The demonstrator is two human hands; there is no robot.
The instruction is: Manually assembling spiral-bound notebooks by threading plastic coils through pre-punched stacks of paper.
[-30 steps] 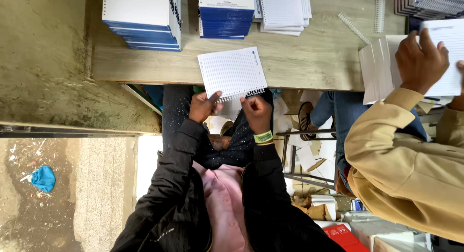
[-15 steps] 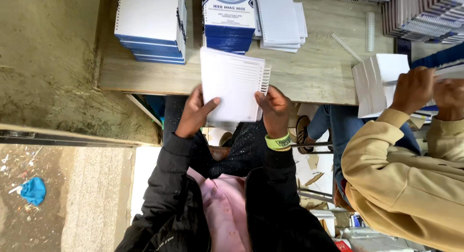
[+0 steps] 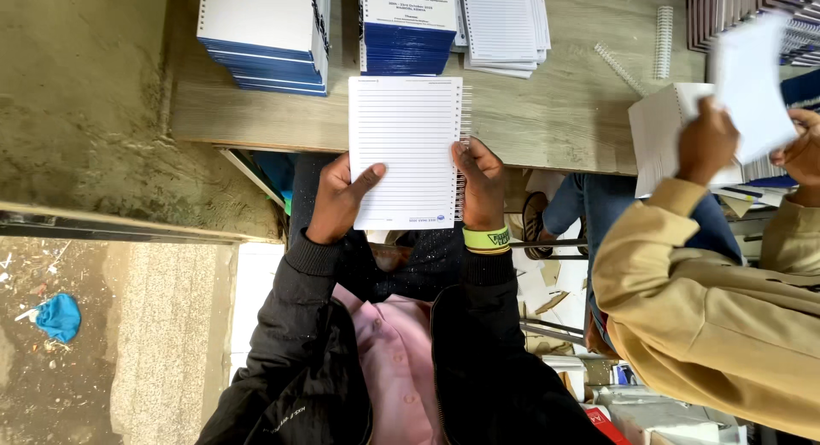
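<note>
The lined pad with a wire spiral down one edge lies half over the tabletop edge; it looks light and bendy, best gripped by its side edges. My left hand pinches the plain edge, my right hand closes on the spiral side.

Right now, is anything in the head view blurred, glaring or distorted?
Head view: the lined notepad and both hands, left and right, are sharp under soft, even light; only the co-worker's raised sheet is motion-blurred; no glare; straight edges show little distortion.
</note>
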